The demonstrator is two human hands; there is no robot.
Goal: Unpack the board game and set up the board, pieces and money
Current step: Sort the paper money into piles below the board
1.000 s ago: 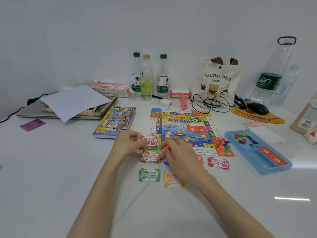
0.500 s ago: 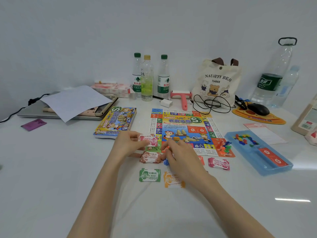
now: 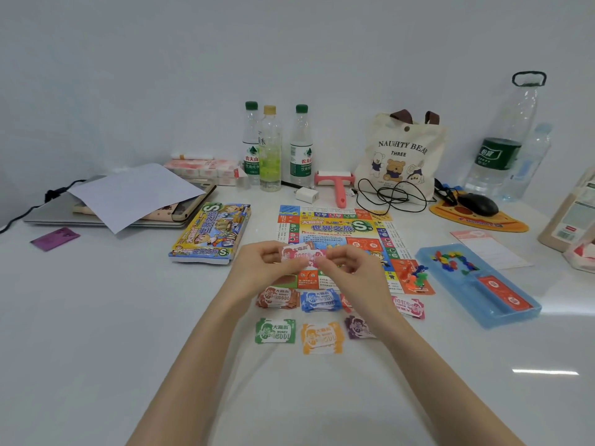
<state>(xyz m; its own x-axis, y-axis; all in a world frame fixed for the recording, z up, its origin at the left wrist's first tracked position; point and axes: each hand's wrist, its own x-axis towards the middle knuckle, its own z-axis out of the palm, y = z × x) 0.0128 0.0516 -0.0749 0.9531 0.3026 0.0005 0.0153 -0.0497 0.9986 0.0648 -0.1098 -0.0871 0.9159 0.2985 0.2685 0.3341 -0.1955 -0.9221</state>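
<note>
Sorting the play money by colour. The left hand [image 3: 267, 268] and right hand [image 3: 354, 272] meet at the centre of the frame, raised over the near edge of the board [image 3: 338, 231], with a small bundle of pink notes [image 3: 297, 254] between them. The left fingers are curled round the bundle's left end; the right thumb and fingertips pinch its right end, remaining fingers loosely bent. Both forearms enter from the bottom of the frame and converge, wrists off the table. Below the hands lie the sorted piles: brown [image 3: 277, 297], blue [image 3: 320, 300], green [image 3: 275, 331], orange [image 3: 322, 338], purple [image 3: 357, 326], and a pink pile [image 3: 409, 307] right of centre. Good practice, judged from this layout: steady the bundle with the left hand, peel notes with the right, set them squarely on the matching pink pile, and keep neighbouring piles apart
</note>
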